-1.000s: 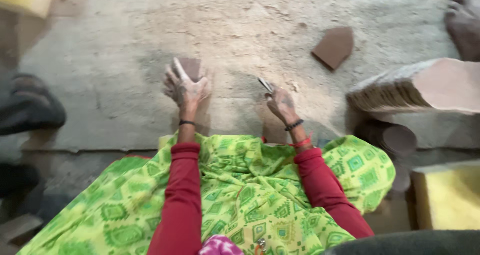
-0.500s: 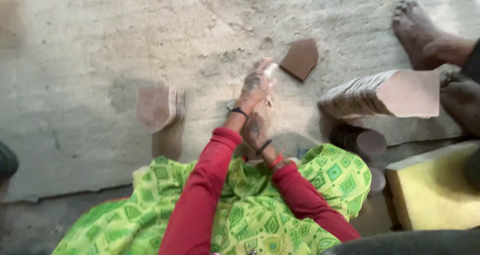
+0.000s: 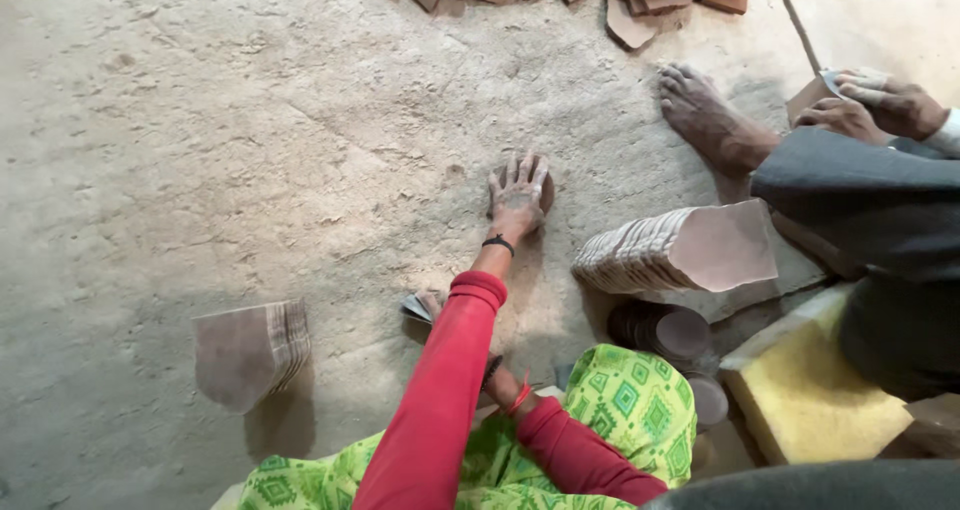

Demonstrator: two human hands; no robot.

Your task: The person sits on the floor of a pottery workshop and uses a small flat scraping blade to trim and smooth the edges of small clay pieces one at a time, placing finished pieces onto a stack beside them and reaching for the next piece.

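Clay piece: brown, flat and round-edged (image 3: 541, 192), lying on the dusty floor (image 3: 250, 140) a little up and left of the tall leaning stack of pentagon tiles (image 3: 690, 250).
Left hand: (image 3: 518, 192) pressed flat on the clay piece, fingers spread open, palm down, gripping nothing.
Right hand: mostly hidden behind the red sleeve (image 3: 440, 390), down and left of the leaning stack; I cannot tell whether its fingers are closed. A thin metal blade (image 3: 418, 307) shows just beside the sleeve there.
Finished work: a small stack (image 3: 255, 350) stands well left of the leaning stack; round discs (image 3: 665, 332) lie just below it.
Progress: judged from these, many tiles are already shaped and stacked; the piece under the palm is not yet trimmed.
Co-worker: another person's hands (image 3: 870, 105) and bare foot (image 3: 705, 120) lie up and right of the leaning stack.
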